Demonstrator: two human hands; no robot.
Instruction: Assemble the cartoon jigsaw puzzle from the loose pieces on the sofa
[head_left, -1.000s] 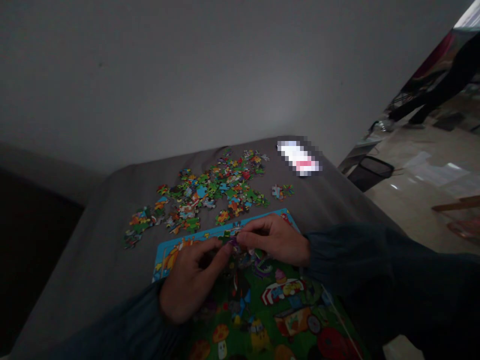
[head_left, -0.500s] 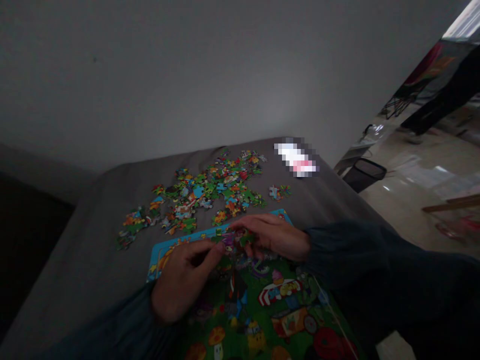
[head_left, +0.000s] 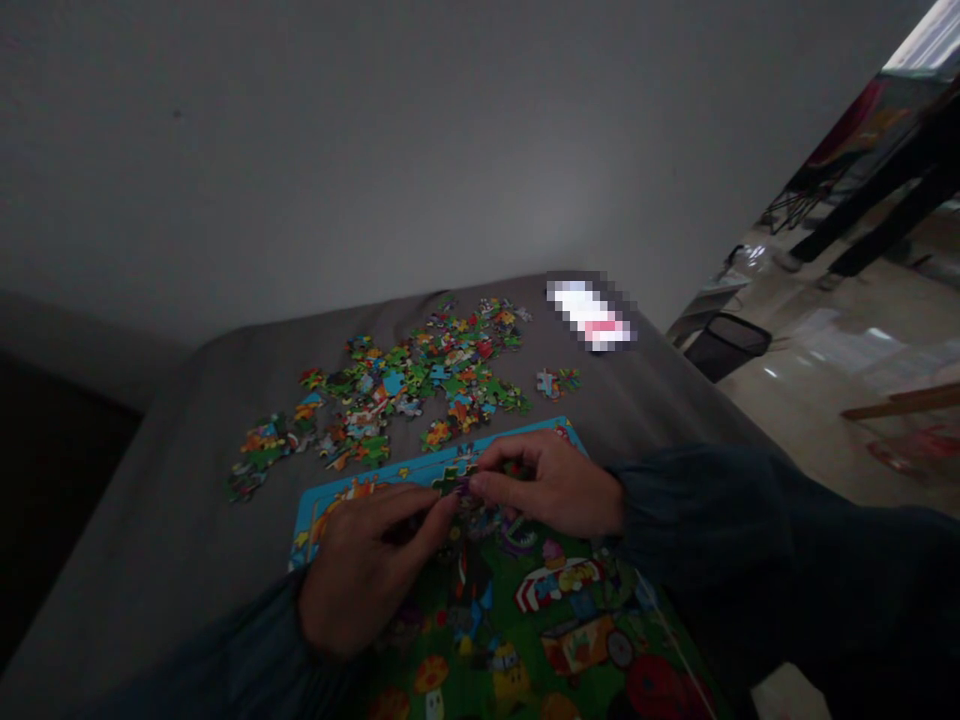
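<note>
Jigsaw piece, small and green, is now pinched where the fingertips of both hands have closed together above a blue-bordered puzzle board: the left hand reaches in with fingers nearly straight, the right hand with fingers curled. Loose pieces lie scattered beyond on grey cloth.
</note>
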